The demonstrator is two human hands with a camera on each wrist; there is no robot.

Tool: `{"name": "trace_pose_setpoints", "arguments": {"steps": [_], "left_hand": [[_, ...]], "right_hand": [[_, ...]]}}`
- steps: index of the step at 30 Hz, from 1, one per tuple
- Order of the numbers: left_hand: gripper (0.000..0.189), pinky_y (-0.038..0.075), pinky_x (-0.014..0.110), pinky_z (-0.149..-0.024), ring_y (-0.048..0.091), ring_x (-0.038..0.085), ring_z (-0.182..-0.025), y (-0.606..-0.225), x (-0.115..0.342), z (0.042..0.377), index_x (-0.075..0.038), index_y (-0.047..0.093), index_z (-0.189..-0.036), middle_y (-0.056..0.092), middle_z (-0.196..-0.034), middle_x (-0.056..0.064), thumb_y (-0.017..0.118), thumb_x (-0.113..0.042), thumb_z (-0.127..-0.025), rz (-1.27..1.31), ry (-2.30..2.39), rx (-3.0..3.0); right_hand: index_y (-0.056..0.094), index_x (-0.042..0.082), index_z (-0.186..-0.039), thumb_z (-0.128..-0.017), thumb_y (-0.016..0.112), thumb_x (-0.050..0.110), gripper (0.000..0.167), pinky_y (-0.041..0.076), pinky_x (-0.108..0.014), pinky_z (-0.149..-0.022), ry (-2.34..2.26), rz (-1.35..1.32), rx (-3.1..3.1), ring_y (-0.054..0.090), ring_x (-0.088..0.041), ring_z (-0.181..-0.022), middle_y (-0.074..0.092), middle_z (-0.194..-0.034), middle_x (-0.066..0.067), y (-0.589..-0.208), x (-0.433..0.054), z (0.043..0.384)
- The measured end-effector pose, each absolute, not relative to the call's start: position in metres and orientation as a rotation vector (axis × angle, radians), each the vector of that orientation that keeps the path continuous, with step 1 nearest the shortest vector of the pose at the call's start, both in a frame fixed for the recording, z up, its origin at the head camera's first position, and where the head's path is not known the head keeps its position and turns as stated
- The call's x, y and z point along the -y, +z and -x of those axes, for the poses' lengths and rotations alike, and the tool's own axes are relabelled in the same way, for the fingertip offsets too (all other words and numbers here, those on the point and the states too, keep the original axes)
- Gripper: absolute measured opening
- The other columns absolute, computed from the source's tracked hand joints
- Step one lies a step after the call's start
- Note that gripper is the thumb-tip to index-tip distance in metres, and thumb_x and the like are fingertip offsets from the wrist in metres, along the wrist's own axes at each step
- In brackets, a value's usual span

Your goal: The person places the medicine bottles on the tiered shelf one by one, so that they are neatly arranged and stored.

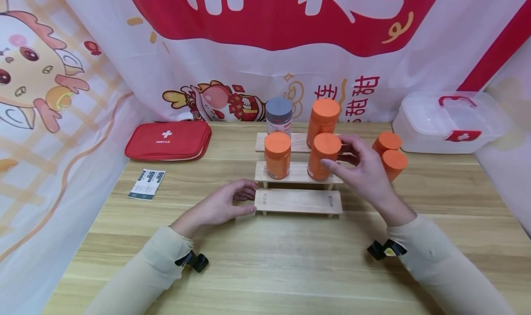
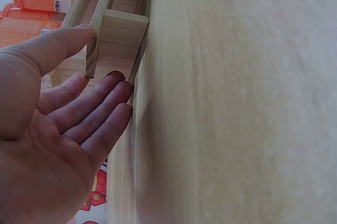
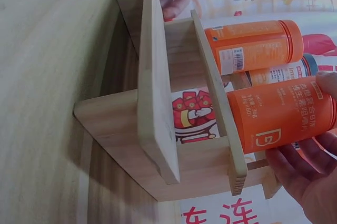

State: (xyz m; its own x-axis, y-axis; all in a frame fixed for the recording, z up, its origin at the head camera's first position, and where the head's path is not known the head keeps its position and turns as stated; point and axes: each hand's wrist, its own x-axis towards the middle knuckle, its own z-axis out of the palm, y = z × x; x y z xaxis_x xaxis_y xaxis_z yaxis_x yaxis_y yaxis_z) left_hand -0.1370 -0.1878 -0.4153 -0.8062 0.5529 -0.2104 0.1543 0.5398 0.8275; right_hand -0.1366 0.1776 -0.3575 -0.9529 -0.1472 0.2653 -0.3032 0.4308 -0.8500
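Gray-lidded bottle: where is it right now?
In the head view, the gray-lidded bottle stands toward the left on the back shelf, behind one orange bottle.

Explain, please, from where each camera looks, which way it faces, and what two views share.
Head: worn on the head, facing forward and down at the wooden rack; left hand, right hand and both sleeves show.
Left wrist: on that wrist, facing the rack's left end; its hand's palm and fingers show.
Right wrist: on that wrist, facing the rack's right end; right hand at right, part of left hand at top.
Head and right wrist views both show the right hand gripping one orange bottle.
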Motion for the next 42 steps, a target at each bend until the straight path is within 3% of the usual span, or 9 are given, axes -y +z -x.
{"name": "trace_pose_setpoints", "arguments": {"steps": [7,13,20,26,42], "left_hand": [[0.055,0.051,0.052,-0.119,0.065,0.029,-0.133,-0.414,0.187,0.137,-0.008,0.057,-0.149,0.069,-0.140,0.009,0.079,-0.022,-0.100,-0.577,1.191,-2.326],[0.055,0.052,0.051,-0.119,0.066,0.027,-0.133,-0.416,0.186,0.138,-0.010,0.057,-0.149,0.069,-0.141,0.008,0.079,-0.023,-0.100,-0.582,1.175,-2.335],[0.055,0.051,0.052,-0.119,0.065,0.028,-0.134,-0.414,0.186,0.137,-0.009,0.057,-0.149,0.068,-0.141,0.009,0.079,-0.024,-0.101,-0.571,1.174,-2.327],[0.055,0.051,0.052,-0.120,0.065,0.028,-0.134,-0.412,0.186,0.135,-0.009,0.057,-0.149,0.068,-0.141,0.009,0.078,-0.023,-0.101,-0.556,1.169,-2.329],[0.054,0.051,0.053,-0.120,0.065,0.030,-0.134,-0.413,0.187,0.134,-0.009,0.057,-0.148,0.068,-0.142,0.010,0.078,-0.022,-0.101,-0.547,1.176,-2.336]], "right_hand": [[0.056,0.009,-0.150,-0.098,0.083,0.024,0.060,0.056,-0.025,-0.108,1.510,-0.370,2.561,0.065,-0.029,-0.126,0.065,-0.143,-0.010,-0.357,-0.177,0.135],[0.057,0.010,-0.149,-0.098,0.083,0.023,0.059,0.050,-0.013,-0.105,1.490,-0.387,2.542,0.066,-0.026,-0.125,0.066,-0.142,-0.009,-0.357,-0.179,0.133],[0.059,0.010,-0.149,-0.096,0.083,0.011,0.058,0.051,-0.011,-0.106,1.521,-0.439,2.445,0.065,-0.009,-0.120,0.066,-0.142,-0.007,-0.354,-0.191,0.127],[0.059,0.005,-0.147,-0.097,0.081,0.009,0.055,0.050,-0.008,-0.103,1.507,-0.409,2.443,0.065,-0.013,-0.121,0.066,-0.141,-0.010,-0.349,-0.202,0.121],[0.062,0.002,-0.144,-0.095,0.079,-0.001,0.052,0.049,-0.006,-0.105,1.414,-0.289,2.355,0.065,-0.005,-0.120,0.069,-0.133,0.010,-0.353,-0.250,0.103]]}}
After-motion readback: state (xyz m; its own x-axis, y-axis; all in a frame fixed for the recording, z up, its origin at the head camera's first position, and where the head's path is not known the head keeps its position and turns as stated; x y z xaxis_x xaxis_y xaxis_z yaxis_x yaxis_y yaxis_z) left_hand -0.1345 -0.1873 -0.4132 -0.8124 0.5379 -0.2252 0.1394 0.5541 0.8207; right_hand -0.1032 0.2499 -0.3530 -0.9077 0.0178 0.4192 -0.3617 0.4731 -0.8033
